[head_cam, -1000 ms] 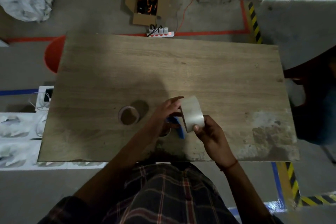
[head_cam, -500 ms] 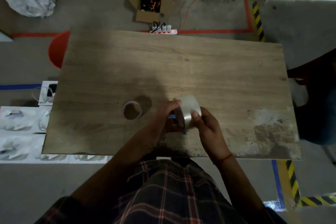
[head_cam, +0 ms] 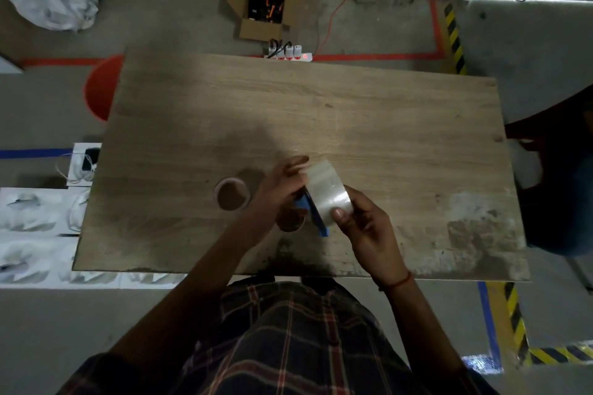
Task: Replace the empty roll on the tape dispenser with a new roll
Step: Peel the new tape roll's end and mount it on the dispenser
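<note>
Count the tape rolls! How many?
2. The right hand holds a clear roll at the blue dispenser; an empty roll lies on the table, left of it. A round brown shape under the left hand might be a third.

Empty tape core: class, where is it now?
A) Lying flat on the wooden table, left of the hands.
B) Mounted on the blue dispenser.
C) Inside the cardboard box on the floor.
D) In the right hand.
A: the empty tape core lies flat on the wooden table, untouched, while the right hand pinches the clear tape roll.
</note>
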Available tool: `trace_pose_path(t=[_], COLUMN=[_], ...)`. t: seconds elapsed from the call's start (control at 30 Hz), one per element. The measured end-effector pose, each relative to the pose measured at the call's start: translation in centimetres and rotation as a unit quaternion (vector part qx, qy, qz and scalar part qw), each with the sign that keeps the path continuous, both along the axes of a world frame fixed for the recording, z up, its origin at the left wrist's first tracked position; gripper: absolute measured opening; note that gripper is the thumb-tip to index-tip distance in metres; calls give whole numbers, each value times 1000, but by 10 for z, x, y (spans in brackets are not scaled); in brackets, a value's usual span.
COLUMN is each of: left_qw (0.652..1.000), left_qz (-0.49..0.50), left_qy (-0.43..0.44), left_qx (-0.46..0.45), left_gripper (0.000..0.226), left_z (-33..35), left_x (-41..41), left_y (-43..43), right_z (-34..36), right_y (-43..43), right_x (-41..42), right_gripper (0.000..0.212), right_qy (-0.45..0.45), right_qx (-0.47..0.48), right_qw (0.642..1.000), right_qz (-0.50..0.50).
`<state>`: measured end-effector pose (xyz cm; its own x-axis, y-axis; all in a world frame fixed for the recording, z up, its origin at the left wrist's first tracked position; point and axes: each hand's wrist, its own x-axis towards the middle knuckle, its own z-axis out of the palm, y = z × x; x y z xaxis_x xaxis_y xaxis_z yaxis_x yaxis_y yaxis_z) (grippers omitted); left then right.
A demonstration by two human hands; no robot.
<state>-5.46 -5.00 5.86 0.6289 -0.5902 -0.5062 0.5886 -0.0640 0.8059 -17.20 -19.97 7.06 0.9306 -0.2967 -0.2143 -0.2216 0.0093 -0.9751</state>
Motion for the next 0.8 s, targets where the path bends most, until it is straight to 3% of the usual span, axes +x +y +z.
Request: trace_pose_path(t=[0.07,0.2,0.4,0.67,0.8], left_qw=[977,913,924,919,932], left_qz=[-71,-188,-191,-191,-206], left_qy=[-194,-335,-320,-336,-288], left_qx=[48,135,88,79,81], left_gripper=[48,66,52,43,42], left_z=[3,24,25,26,29], left_x=[6,12,21,25,21], left_y=[6,6,10,7,3], right_z=[-1,-7,-8,-9,-13], right_y=[0,0,4,2,0], right_x=[-2,-4,-8,-6,-7], right_gripper=[37,41,51,44,46], right_qy=[0,11,17,21,34], right_qx=[-11,-47,-62,-78,-105], right_qw=[1000,999,998,997,994], right_qz=[-4,4,12,8,21])
